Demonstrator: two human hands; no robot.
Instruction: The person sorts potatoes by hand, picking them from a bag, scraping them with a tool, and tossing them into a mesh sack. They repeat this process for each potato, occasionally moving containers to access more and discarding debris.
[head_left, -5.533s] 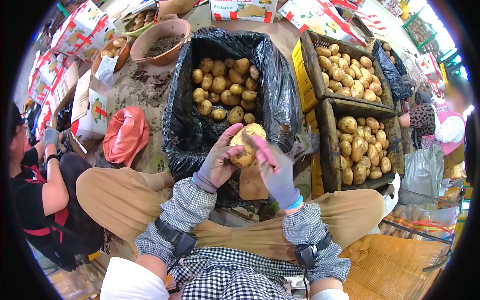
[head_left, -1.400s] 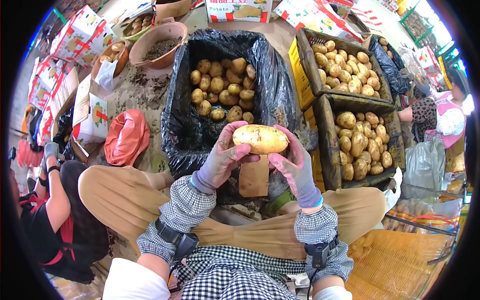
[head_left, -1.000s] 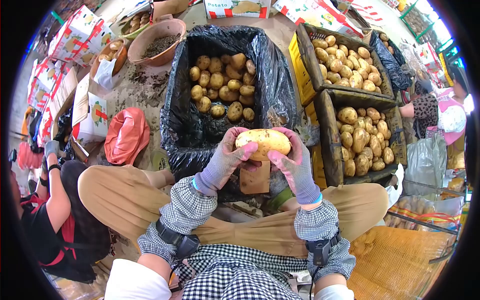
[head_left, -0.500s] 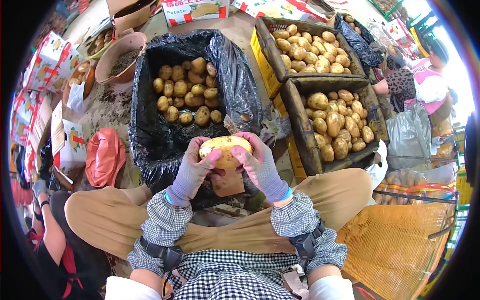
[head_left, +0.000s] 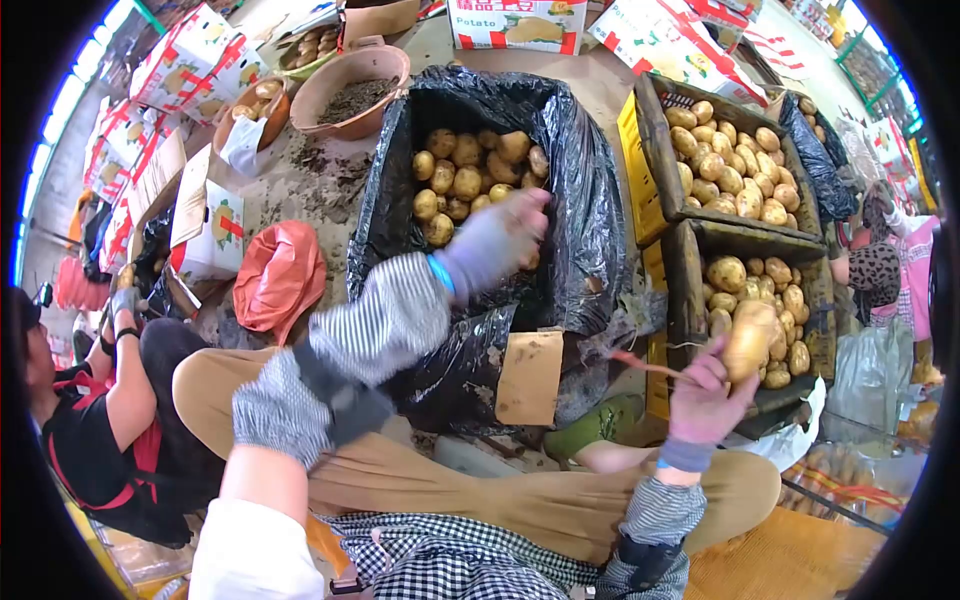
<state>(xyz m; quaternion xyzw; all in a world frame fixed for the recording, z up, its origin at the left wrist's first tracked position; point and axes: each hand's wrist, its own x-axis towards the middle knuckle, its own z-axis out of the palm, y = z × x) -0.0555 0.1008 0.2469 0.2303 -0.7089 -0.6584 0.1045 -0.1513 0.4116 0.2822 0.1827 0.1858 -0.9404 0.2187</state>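
In the head view my right hand (head_left: 705, 400), in a dirty knit glove, grips a large pale potato (head_left: 750, 338) over the near right crate (head_left: 688, 330), which is full of potatoes. My left hand (head_left: 495, 245), gloved too and smeared by motion, reaches into the box lined with black plastic (head_left: 590, 190). Several potatoes (head_left: 467, 182) lie inside that box, close to the left fingers. Whether those fingers hold a potato cannot be made out. A brown cardboard flap (head_left: 530, 378) sticks up at the box's near side.
Behind the near crate stands another potato crate (head_left: 660, 180). A clay-coloured basin (head_left: 312, 112) with soil and a red plastic bag (head_left: 280, 278) lie left of the lined box. One person (head_left: 110, 400) sits at left, another (head_left: 895, 260) at right. Printed cartons (head_left: 517, 25) stand behind.
Both hands held one potato in front of the lined box; now they are apart. The right hand has carried that potato rightward to the near crate, the left has gone into the box. The view has shifted.
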